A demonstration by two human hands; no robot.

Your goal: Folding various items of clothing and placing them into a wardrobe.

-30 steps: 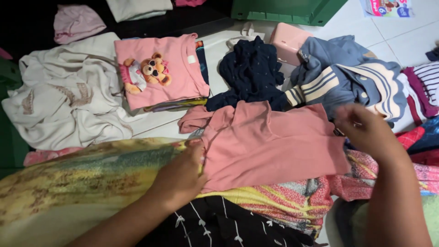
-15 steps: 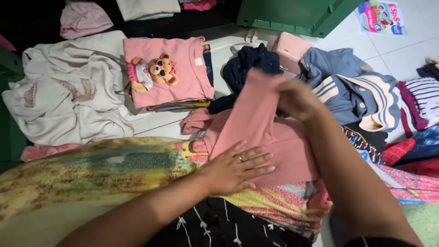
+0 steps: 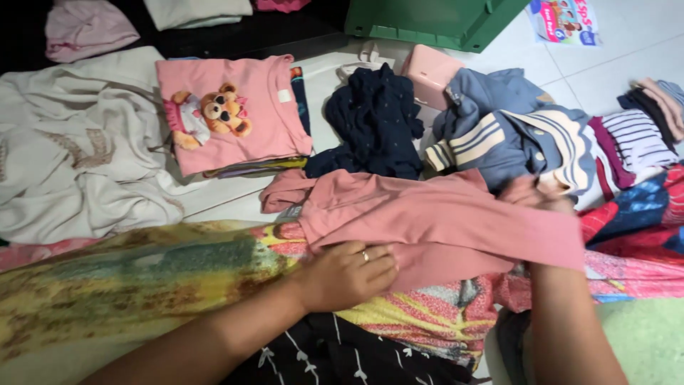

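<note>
The plain pink cotton garment (image 3: 442, 221) lies spread across the lap, the left hand (image 3: 345, 274) pressing flat with loosely curled fingers on its lower edge, the right hand (image 3: 541, 196) pinching its far side — to fold well, keep the cloth taut and the edges matched.

A plain pink cotton garment (image 3: 442, 221) lies across the near lap. The left hand (image 3: 349, 274) presses its near edge; the right hand (image 3: 538, 196) pinches its right end. A folded pink bear-print shirt (image 3: 228, 114) lies far left.
</note>
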